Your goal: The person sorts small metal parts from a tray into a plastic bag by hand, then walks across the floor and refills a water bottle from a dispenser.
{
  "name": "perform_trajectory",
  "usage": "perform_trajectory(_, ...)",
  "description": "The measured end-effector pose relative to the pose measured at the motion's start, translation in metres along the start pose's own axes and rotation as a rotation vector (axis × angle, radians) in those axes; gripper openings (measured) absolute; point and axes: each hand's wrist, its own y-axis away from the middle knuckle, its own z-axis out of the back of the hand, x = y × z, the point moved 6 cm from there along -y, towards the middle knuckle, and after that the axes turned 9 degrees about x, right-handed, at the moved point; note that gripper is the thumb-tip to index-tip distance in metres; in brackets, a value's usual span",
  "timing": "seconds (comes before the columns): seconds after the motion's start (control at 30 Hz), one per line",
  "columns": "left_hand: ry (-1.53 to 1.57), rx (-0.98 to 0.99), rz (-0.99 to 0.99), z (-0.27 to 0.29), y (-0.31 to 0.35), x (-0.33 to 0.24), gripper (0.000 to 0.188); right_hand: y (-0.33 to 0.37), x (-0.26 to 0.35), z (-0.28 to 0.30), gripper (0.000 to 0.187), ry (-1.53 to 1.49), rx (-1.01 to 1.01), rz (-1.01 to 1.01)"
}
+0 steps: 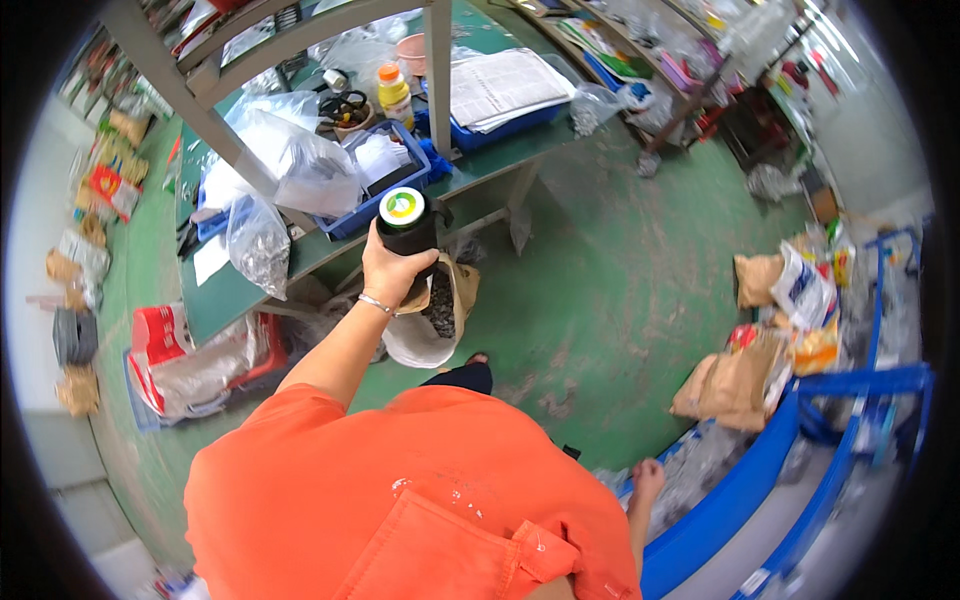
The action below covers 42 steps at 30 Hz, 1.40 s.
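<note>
My left hand is wrapped round a black lidded mug with a side handle and a round green, yellow and white disc on top. The mug is upright, held over or just beyond an open sack of small grey pieces on the floor. Part of the sack is hidden behind my wrist. Low at my right side, my right hand is loosely closed, with nothing visible in it. It is close to clear plastic bags beside a blue metal frame.
A green workbench with grey uprights carries blue trays, plastic bags, an orange-capped yellow bottle and newspaper. Red-and-white sacking lies at left. Paper bags and a blue frame stand at right.
</note>
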Motion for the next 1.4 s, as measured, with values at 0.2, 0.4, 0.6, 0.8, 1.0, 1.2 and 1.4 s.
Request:
perform_trajectory(0.2, -0.301, 0.017, -0.137, -0.058, -0.027, -0.008, 0.070, -0.082, 0.267, -0.207, 0.008, 0.223, 0.490, 0.545)
perform_trajectory(0.4, -0.342, 0.177, -0.258, -0.125, -0.048, -0.025, 0.059, 0.012, 0.424, -0.401, 0.060, 0.617, 1.115, 1.081)
perform_trajectory(0.6, -0.418, 0.114, -0.239, -0.147, -0.077, -0.024, 0.060, 0.020, 0.476, -0.475, 0.059, 0.919, 1.361, 1.487)
perform_trajectory(0.8, -0.464, -0.092, -0.164, -0.156, -0.111, -0.032, 0.059, -0.001, 0.505, -0.523, 0.048, 0.999, 1.608, 1.489)
perform_trajectory(1.0, -0.372, -0.275, -0.118, -0.174, -0.146, -0.042, 0.066, -0.020, 0.552, -0.561, 0.046, 0.893, 1.844, 1.676)
perform_trajectory(1.2, -0.133, -0.596, 0.073, -0.146, -0.125, -0.032, 0.068, -0.041, 0.612, -0.608, 0.045, 0.882, 1.778, 1.749)
perform_trajectory(1.4, 0.100, -1.242, 0.403, -0.128, 0.036, 0.078, 0.051, -0.035, 0.640, -0.674, 0.046, 0.814, 1.628, 1.764)
